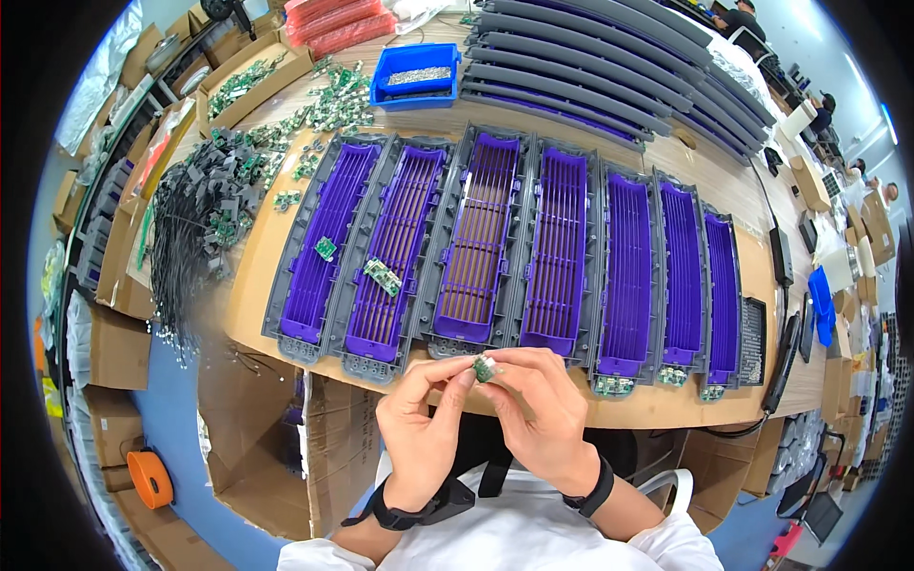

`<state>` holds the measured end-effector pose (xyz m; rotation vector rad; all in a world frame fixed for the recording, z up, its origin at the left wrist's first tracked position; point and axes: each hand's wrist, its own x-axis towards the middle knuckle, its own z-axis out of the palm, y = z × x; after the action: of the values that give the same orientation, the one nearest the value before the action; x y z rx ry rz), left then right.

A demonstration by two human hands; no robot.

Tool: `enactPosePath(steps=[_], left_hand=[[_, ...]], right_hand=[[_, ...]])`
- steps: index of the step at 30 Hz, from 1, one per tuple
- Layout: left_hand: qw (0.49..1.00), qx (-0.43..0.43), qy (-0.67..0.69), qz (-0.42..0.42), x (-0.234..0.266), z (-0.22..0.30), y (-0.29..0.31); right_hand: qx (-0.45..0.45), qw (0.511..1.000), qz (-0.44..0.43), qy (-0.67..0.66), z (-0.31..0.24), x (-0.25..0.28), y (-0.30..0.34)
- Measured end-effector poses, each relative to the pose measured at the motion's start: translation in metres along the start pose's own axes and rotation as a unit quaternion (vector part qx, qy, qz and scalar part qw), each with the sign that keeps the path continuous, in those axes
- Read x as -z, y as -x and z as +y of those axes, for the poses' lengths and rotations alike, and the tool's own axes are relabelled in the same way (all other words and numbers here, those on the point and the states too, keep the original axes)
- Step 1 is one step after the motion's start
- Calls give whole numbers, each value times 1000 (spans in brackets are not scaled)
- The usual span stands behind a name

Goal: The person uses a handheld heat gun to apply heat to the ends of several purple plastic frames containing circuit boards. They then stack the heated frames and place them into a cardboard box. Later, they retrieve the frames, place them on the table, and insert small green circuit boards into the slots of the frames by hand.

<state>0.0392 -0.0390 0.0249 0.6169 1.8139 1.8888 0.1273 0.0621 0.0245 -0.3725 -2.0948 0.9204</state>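
Between my fingertips, just off the table's front edge, is a small green circuit board (484, 368) with a white part on it. My left hand (425, 428) pinches it from one side, my right hand (543, 409) from the other. Beyond them lies a row of several grey plastic housings with purple slatted inserts (484, 219). One green board (326, 249) rests on the leftmost housing and a larger board (383, 277) on the second. At the near ends of the three rightmost housings sit more boards (612, 385).
A heap of black cables with connectors (205, 219) hangs over the table's left side. Loose green boards (338, 100) lie behind it, beside a blue bin of small metal parts (414, 93). Grey panels (571, 67) are stacked at the back. An open cardboard box (257, 457) stands below.
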Motion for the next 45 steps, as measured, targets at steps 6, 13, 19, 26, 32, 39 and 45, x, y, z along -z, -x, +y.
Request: enactPosePath(steps=[6,13,19,26,32,39,45], left_hand=[[999,-46,-1,-3,11,-14,8],[961,-141,-236,34,31,10,5],[878,-255,-406,1,40,11,-17],[864,-261,-426,-65,33,1,-33],[859,-268,-432,-66,35,-6,-37],[848,-276,-446,-80,37,-11,-39],[856,-271,-432,-81,33,-10,-40]], right_hand=[[-27,998,-1,-51,2,-14,14],[60,987,-74,132,6,-4,-1],[98,960,-92,246,6,-11,-4],[110,951,-78,277,11,-17,-4],[108,945,-73,298,10,-18,-3],[88,936,-75,332,7,-21,0],[98,965,-98,221,-11,29,13]])
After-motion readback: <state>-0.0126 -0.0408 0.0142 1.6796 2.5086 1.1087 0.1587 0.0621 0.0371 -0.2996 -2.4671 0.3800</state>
